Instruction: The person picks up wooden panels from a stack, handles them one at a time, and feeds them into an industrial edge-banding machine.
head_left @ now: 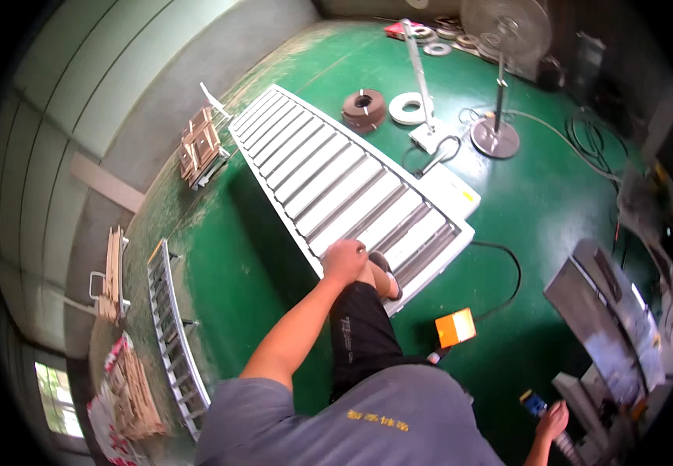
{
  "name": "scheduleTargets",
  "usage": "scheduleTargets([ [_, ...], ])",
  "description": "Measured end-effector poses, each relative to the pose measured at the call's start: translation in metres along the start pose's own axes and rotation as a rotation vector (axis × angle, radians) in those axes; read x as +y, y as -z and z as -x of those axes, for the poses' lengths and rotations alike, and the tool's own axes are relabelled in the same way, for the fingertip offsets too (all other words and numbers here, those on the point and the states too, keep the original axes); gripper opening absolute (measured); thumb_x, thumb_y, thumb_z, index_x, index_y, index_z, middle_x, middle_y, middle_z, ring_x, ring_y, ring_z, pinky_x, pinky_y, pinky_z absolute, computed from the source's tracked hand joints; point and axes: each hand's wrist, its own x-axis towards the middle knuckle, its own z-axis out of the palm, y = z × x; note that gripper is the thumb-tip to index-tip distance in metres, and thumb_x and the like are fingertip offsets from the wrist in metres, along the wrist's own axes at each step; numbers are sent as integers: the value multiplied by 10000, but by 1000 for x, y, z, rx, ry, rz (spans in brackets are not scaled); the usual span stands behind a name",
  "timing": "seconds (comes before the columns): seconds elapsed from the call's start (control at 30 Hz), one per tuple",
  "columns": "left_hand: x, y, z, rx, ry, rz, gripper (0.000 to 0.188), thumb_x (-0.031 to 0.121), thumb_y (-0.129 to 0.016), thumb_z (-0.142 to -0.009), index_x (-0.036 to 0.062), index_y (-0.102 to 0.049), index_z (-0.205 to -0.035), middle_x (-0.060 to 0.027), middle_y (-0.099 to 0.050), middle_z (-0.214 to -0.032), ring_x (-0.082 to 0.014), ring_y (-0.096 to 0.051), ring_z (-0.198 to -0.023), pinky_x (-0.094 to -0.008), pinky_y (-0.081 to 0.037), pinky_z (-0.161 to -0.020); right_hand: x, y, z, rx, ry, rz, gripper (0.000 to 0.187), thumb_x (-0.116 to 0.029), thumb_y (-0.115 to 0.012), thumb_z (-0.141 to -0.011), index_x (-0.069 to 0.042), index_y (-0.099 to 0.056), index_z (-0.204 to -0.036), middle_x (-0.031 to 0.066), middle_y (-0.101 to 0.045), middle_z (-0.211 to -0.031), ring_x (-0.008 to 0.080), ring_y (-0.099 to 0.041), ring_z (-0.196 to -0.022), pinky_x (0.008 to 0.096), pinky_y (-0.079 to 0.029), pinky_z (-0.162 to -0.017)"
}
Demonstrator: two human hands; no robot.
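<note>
Left hand (344,261): fingers curled in, at the raised leg (364,330); can't tell if it grips anything. White-framed roller conveyor (322,172) just beyond it, running up and to its left. Right hand (552,420): fingers bent, grip unclear. Blue-and-yellow piece (533,402) just left of it, grey metal machine parts (608,318) above and right. Between the hands: orange box (455,328) on green floor (554,194). Far beyond the left hand: brown coil (364,118), pedestal fan (507,29).
</note>
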Motion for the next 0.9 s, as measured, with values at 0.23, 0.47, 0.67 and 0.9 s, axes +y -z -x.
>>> scheduleTargets([
  [0.23, -12, -2, -1, -59, 40, 2, 272, 299, -548, -793, 86, -714, -821, -158, -681, -845, -351, -639, -844, -463, -506, -767, -24, 40, -10, -263, -93, 161, 415, -387, -373, -936, -134, -701, -969, 145, -680, -1005, 340, -626, -934, 452, -481, -782],
  [0.47, 1, -7, -9, -115, 82, -15, 272, 301, -540, -815, 90, -707, -857, -146, -682, -883, -335, -635, -896, -452, -501, -812, -27, 46, -15, -280, -66, 149, 397, -365, -366, -945, -150, -696, -993, 121, -676, -1035, 326, -616, -973, 435, -476, -822],
  [0.67, 8, -6, -17, -158, 129, -8, 284, 329, -542, -824, 110, -707, -899, -162, -676, -921, -343, -635, -908, -460, -497, -822, -22, 42, -15, -324, -197, 62, 416, -413, -363, -942, -172, -699, -982, 116, -667, -1077, 329, -606, -1008, 451, -468, -843],
  [0.9, 9, -12, -24, -141, 132, -9, 283, 320, -550, -813, 80, -699, -842, -168, -678, -876, -362, -633, -874, -469, -494, -809, -3, 20, -11, -192, -135, -57, 323, -302, -392, -917, -84, -624, -860, 147, -616, -862, 353, -582, -826, 448, -443, -727],
])
